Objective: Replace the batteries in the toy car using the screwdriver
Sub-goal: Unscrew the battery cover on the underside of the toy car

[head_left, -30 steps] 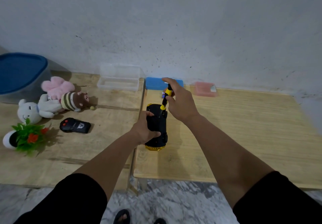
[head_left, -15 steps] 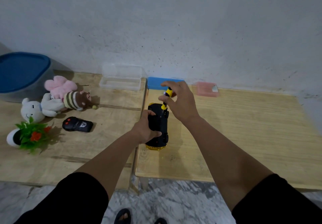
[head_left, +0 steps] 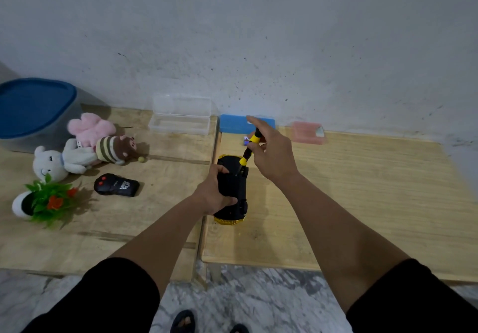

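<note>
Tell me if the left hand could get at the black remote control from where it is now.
Probably yes. The remote control lies in the open on the left table, nothing between it and the left hand. But that hand grips the toy car, which it must release first.

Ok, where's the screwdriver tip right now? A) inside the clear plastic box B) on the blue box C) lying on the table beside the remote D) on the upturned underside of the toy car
D: the right hand pinches the screwdriver, tip down on the toy car gripped by the left hand.
</note>
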### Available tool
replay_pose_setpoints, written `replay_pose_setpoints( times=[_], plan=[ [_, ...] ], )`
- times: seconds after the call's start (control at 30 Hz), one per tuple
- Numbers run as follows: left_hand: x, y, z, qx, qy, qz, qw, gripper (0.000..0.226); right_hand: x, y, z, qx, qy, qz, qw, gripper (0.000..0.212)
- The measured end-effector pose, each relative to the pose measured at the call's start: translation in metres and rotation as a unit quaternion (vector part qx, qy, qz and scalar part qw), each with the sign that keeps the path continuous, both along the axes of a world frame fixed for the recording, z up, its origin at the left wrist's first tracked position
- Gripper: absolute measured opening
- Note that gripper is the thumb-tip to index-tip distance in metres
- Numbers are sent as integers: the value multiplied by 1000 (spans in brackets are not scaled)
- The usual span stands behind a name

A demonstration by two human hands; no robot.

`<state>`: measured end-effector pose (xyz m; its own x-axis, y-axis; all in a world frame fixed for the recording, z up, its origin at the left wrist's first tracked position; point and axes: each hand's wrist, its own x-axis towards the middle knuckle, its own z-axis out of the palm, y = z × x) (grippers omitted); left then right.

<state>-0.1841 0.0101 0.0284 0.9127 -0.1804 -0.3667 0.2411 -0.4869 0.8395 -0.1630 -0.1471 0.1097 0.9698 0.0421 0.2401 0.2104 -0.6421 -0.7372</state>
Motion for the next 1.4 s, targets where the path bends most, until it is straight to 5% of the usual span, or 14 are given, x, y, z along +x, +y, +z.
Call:
replay_pose_setpoints(
  times=[0.77, 1.0, 1.4],
  plan=[
    [5, -6, -1, -17, -1, -30, 999, 62, 4, 0, -2, 84, 37, 4, 996, 51],
    [9, -11, 0, -15, 7, -32, 999, 62, 10, -6, -1, 33, -16, -15, 999, 36],
    [17, -21, 16, -42, 47, -19, 998, 59, 17, -8, 2, 13, -34, 5, 999, 46]
  ],
)
